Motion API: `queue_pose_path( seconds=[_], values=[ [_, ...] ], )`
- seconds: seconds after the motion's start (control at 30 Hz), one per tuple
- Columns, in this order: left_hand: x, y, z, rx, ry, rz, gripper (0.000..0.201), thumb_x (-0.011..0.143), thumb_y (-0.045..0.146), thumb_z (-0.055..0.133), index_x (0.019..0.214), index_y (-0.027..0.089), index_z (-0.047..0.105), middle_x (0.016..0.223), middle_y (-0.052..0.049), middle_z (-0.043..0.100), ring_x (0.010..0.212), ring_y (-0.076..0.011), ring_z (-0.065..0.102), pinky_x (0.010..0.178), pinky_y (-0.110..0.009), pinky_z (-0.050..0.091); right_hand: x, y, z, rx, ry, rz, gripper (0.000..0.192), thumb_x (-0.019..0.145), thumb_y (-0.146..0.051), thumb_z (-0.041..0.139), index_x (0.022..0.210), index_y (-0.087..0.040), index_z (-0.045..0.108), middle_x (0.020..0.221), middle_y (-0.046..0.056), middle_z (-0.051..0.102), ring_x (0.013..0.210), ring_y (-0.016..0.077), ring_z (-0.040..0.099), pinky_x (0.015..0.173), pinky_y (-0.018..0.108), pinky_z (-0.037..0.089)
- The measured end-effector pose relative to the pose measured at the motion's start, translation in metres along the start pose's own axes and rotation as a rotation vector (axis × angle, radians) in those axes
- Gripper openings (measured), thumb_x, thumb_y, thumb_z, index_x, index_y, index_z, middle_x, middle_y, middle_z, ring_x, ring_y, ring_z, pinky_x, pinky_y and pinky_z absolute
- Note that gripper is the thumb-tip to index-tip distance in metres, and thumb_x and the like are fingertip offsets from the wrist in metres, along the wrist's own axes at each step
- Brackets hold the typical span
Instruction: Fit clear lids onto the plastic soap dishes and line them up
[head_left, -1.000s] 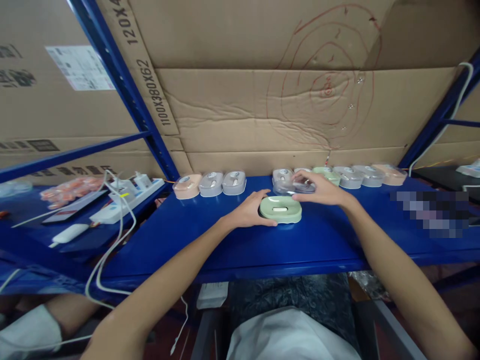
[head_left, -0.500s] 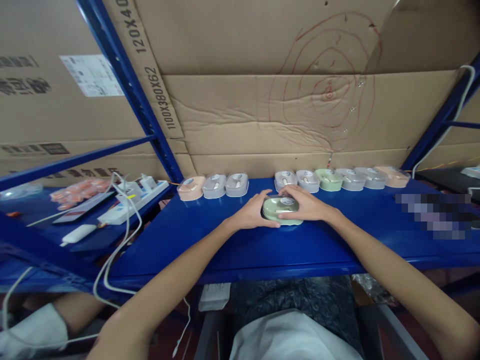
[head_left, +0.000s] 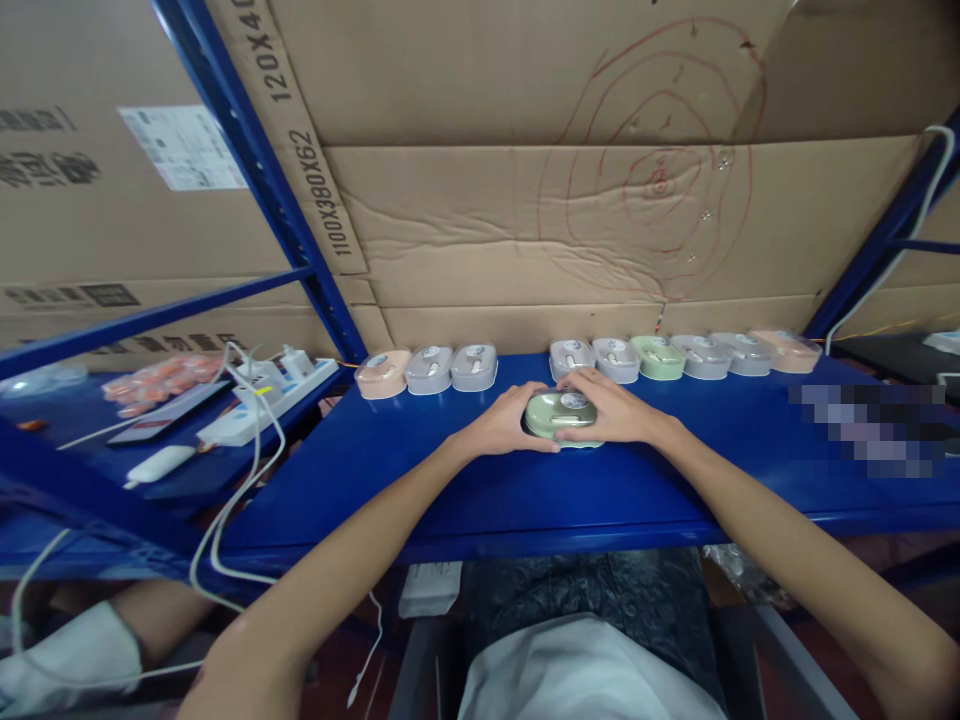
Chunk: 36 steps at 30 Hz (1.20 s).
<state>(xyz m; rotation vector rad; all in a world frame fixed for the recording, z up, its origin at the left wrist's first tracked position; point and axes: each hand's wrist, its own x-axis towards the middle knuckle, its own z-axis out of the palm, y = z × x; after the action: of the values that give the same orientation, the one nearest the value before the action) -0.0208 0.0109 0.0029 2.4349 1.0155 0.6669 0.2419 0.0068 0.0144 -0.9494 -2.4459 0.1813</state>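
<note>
A green lidded box [head_left: 549,412], rounded like a small lunch box, sits on the blue shelf top [head_left: 517,500] in front of me. Its glossy see-through lid carries a round sticker. My left hand [head_left: 507,422] grips the box's left side, thumb low at the front edge. Around the right side is my right hand [head_left: 613,408], its thumb pressed to the front and fingers over the back. Behind stand similar boxes: a grey box [head_left: 571,358], another green box [head_left: 657,358] and several more in a row.
To the left of the row are a peach box [head_left: 383,374] and two grey ones. A power strip [head_left: 262,405] with white cables [head_left: 255,480] lies on the left shelf beside a phone [head_left: 171,412]. Cardboard [head_left: 450,230] backs the shelf. Another person's arm [head_left: 157,622] shows lower left.
Almost nothing differs. Both hands keep hold of the green box in the same place, and the view has shifted very slightly.
</note>
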Motion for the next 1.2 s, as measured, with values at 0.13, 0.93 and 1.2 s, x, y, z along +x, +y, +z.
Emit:
queue_pose_path(
  seconds=[0.13,0.93,1.2],
  values=[
    [-0.0001,0.001,-0.0003,0.007,0.0,-0.002,0.098,0.069,0.058,0.097,0.15,0.024,0.053,0.144,-0.015,0.063,0.132,-0.0407,0.061,0.111,-0.055,0.049,-0.0003,-0.0041,-0.0007,-0.026,0.005,0.015,0.068,0.081,-0.064,0.085,0.131,-0.024,0.061,0.13,0.016,0.066,0.126,0.0391,0.062,0.105,0.055,0.053],
    [-0.0018,-0.0018,0.0001,0.061,-0.042,0.061,0.105,0.08,0.064,0.086,0.164,0.023,0.039,0.161,-0.019,0.052,0.142,-0.0425,0.054,0.117,-0.058,0.045,0.0013,-0.0087,0.0004,-0.001,-0.022,0.016,0.073,0.083,-0.072,0.08,0.131,-0.024,0.055,0.134,0.017,0.065,0.128,0.039,0.061,0.106,0.054,0.053],
    [-0.0006,-0.0017,0.0001,0.08,-0.066,0.093,0.107,0.082,0.064,0.085,0.166,0.021,0.036,0.162,-0.02,0.052,0.141,-0.0424,0.054,0.119,-0.06,0.043,0.0008,-0.0024,0.0021,0.064,-0.087,0.032,0.087,0.079,-0.068,0.085,0.143,-0.024,0.047,0.147,0.018,0.063,0.133,0.0399,0.064,0.107,0.054,0.055]
  ],
)
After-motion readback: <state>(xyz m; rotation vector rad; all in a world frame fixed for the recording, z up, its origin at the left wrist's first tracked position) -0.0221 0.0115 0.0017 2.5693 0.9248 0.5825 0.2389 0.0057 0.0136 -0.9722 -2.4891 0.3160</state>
